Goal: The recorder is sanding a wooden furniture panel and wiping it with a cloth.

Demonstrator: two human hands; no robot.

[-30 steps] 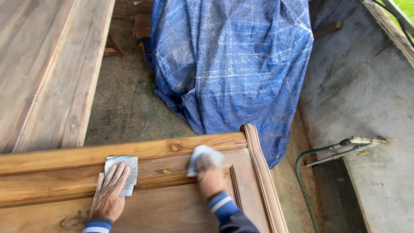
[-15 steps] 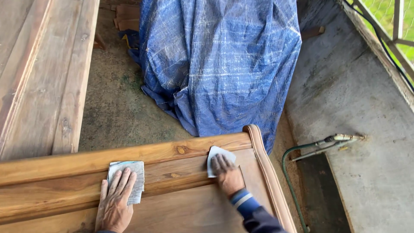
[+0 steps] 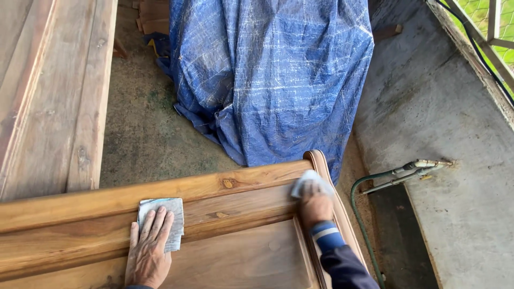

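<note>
A brown wooden panel with a raised frame lies in front of me. My left hand rests flat, fingers spread, on a grey sheet of sandpaper pressed onto the panel's upper rail. My right hand presses a second folded grey sheet of sandpaper against the rail close to the panel's rounded right post. A dark sleeve with a blue striped cuff covers my right forearm.
A blue tarpaulin covers a bulky object beyond the panel. Long wooden planks lie at the left. A grey concrete wall runs along the right, with a green hose and metal nozzle beside it. The floor is concrete.
My right hand has slid its sandpaper to the right, toward the rounded post. The left hand stays on its sheet. The camera view has shifted slightly.
</note>
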